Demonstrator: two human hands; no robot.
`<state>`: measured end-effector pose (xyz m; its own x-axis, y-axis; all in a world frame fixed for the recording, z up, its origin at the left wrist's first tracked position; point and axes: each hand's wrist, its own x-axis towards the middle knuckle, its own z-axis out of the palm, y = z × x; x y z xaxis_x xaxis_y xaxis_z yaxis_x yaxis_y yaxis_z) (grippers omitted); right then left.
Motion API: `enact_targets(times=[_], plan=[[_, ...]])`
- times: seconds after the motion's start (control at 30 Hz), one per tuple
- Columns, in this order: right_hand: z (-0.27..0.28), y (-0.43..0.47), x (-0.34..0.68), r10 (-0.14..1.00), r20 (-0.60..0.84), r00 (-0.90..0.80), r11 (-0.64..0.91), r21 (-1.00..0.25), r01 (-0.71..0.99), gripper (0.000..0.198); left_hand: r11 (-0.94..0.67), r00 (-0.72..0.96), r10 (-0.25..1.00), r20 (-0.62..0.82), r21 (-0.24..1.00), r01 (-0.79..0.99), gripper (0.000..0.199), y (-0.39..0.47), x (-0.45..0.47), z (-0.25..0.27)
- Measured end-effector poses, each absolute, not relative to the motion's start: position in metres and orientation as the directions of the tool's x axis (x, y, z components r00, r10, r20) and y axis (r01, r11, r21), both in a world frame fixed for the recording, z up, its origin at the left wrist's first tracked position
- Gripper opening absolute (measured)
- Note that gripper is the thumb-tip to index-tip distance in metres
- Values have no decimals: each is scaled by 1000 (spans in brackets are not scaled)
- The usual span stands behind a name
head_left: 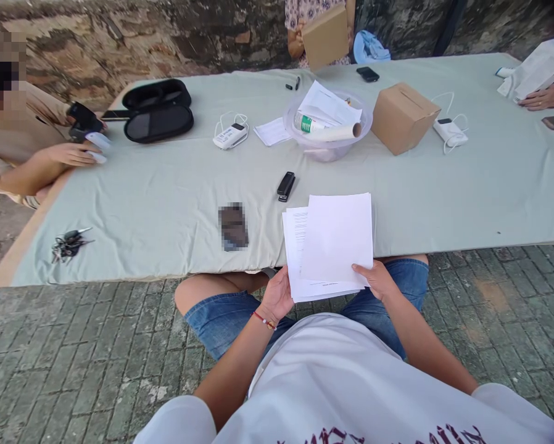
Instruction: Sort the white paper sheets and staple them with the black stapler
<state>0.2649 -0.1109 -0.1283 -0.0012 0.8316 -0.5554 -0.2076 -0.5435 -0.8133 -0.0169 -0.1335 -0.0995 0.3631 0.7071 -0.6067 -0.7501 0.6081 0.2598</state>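
Note:
A loose stack of white paper sheets is held between my hands at the table's near edge. The top sheet is blank on the side I see; printed lines show on the sheets under it, too small to read. My left hand grips the stack at its lower left side, a red beaded bracelet on the wrist. With the thumb on top, my right hand pinches the lower right edge; its other fingers are hidden under the paper. A black stapler lies just beyond the sheets, touched by neither hand.
Left of the papers are a blurred-out dark item and keys. Farther back stand a black case, a white device, a plastic basin with papers and a roll, and a cardboard box. Other people sit around the table.

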Motion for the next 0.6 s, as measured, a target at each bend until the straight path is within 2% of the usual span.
enact_targets(times=[0.1,0.23,0.4,0.5,0.6], plan=[[-127,-111,263,832,-554,-18,-548,-817,-179,35,642,362,666,-653,254,-724,47,-140,-13,-106],[-126,-111,259,833,-552,-38,-552,-824,-124,35,665,278,630,-725,319,-675,54,-149,-12,-120],[-126,-109,265,884,-464,53,-466,-885,22,45,647,193,635,-748,378,-662,51,-149,-10,-124],[-129,-110,272,899,-427,99,-435,-896,87,45,643,219,652,-726,377,-667,48,-149,-12,-114],[-135,-111,279,909,-394,137,-409,-907,100,44,715,297,612,-733,352,-604,47,-154,-19,-103]])
